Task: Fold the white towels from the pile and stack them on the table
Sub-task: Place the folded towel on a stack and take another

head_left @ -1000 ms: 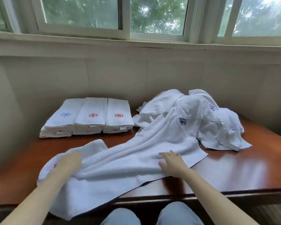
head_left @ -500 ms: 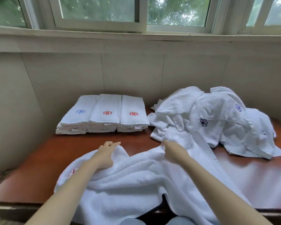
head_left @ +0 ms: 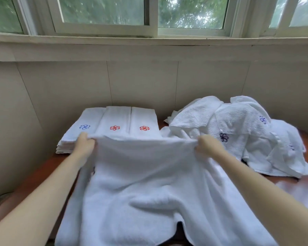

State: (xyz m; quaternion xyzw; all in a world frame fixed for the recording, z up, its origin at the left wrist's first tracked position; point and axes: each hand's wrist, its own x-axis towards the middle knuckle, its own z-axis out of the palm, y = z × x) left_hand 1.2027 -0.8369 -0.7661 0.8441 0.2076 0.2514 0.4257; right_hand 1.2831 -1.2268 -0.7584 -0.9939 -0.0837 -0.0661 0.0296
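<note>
head view: the left hand [head_left: 84,145] and right hand [head_left: 207,145] each clench one end of a white towel's [head_left: 149,174] upper edge, holding it stretched above the table [head_left: 46,169]. its lower part drapes over the near edge. folded stacks [head_left: 114,121] sit at the back left, and the loose pile [head_left: 238,132] at the back right. the towel looks soft, light and limp, so the corners seem the best hold.

The bare left forearm [head_left: 43,192] and right forearm [head_left: 265,192] reach forward from the lower corners, wrists about level. The left grip [head_left: 84,145] curls its fingers round one upper corner of the white terry towel [head_left: 146,174]. The right grip [head_left: 207,145] pinches the opposite corner, well apart at the same height.
</note>
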